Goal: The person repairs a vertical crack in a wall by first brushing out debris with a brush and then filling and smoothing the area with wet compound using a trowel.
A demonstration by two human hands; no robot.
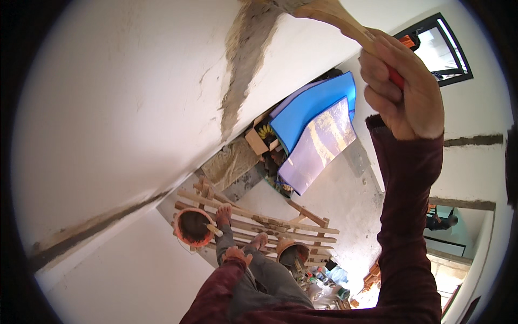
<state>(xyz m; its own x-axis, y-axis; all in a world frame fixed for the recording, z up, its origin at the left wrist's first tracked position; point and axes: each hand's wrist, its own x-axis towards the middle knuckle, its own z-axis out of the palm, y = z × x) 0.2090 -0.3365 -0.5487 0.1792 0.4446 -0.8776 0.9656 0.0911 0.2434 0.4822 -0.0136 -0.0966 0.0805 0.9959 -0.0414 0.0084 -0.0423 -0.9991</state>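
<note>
Up against the white wall (pixel 135 81), my right hand (pixel 404 89) is closed round a wooden-handled paintbrush (pixel 340 19) with a red handle end. Its head, partly cut off by the upper edge, is at a rough grey-brown strip (pixel 243 65) in the wall. My left hand (pixel 236 254) rests on my leg, fingers laid out and holding nothing visible. Left of my bare feet stands an orange bucket (pixel 177 227) of dark grey mix, with a light-coloured handle leaning out. A second orange bucket (pixel 302 246) sits to the right of my feet.
I am on a slatted wooden platform (pixel 259 220) above the floor. Blue and lilac sheets (pixel 313 113) lean over a cardboard box (pixel 254 141) by the wall. Bottles and clutter (pixel 329 283) lie below. A person (pixel 441 220) shows through an opening at right, beneath a black-framed window (pixel 442 51).
</note>
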